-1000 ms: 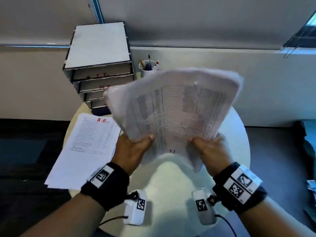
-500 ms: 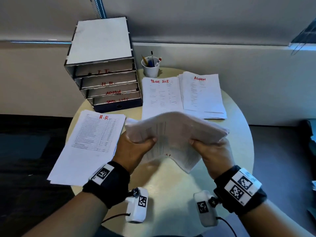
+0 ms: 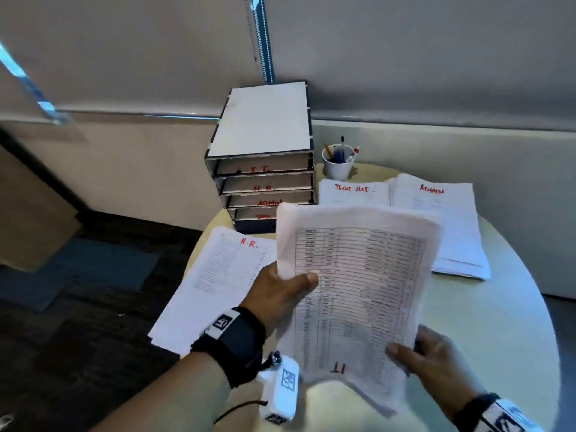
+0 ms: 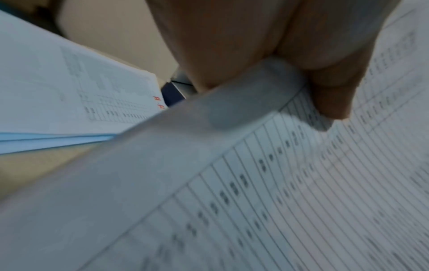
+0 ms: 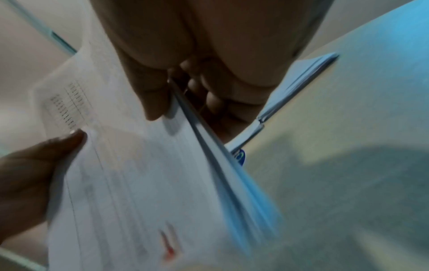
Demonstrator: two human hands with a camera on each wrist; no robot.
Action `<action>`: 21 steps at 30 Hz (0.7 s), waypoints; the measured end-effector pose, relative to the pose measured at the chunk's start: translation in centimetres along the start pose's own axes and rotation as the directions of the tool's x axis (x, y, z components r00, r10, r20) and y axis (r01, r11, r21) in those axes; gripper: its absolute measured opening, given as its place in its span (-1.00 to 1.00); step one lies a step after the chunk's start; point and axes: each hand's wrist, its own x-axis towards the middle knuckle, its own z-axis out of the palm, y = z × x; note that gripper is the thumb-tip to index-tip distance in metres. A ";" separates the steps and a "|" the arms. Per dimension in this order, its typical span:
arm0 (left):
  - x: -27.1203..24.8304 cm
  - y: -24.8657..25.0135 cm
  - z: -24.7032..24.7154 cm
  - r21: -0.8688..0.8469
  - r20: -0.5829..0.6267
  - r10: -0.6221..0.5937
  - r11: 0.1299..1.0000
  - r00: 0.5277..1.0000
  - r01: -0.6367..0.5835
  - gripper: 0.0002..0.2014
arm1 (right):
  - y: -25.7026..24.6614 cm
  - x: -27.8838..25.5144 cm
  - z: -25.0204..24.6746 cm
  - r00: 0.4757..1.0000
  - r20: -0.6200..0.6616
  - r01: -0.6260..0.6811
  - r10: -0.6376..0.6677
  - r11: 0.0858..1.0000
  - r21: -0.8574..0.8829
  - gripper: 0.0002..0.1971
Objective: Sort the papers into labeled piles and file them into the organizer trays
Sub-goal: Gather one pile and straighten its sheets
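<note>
I hold a stack of printed table sheets marked IT in red point(image 3: 358, 285) above the round table point(image 3: 498, 332), red mark nearest me. My left hand point(image 3: 280, 291) pinches its left edge, thumb on top point(image 4: 329, 95). My right hand point(image 3: 433, 360) pinches the near right corner, thumb over the sheets point(image 5: 153, 102). The organizer point(image 3: 261, 157) stands at the table's back left, its four trays labeled I.T., H.R., ADMIN and a partly hidden one. The H.R. pile point(image 3: 218, 282) lies left of the held stack.
Two more piles lie at the back right: the task list pile point(image 3: 352, 193) and the ADMIN pile point(image 3: 448, 226). A white cup of pens point(image 3: 338, 165) stands right of the organizer. The wall runs close behind. Dark floor lies left of the table.
The held stack went from bent low between both hands to raised and spread flat, turned lengthwise. My view swung left, so the table sits further right in the frame.
</note>
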 end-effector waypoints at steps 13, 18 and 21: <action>6.8 1.7 -13.8 -0.402 -0.094 -0.318 0.879 0.944 0.256 -0.64 | -5.9 4.9 7.8 0.953 0.261 -0.189 0.157 0.976 0.104 -0.68; 9.2 2.5 -16.7 -0.390 -0.053 -0.270 0.892 0.961 0.229 -0.63 | -7.3 6.5 9.7 0.925 0.321 -0.279 0.206 0.939 0.202 -0.48; 10.7 2.7 -17.5 -0.392 -0.023 -0.231 0.897 0.973 0.204 -0.61 | -7.7 7.1 10.1 0.913 0.350 -0.286 0.207 0.939 0.191 -0.58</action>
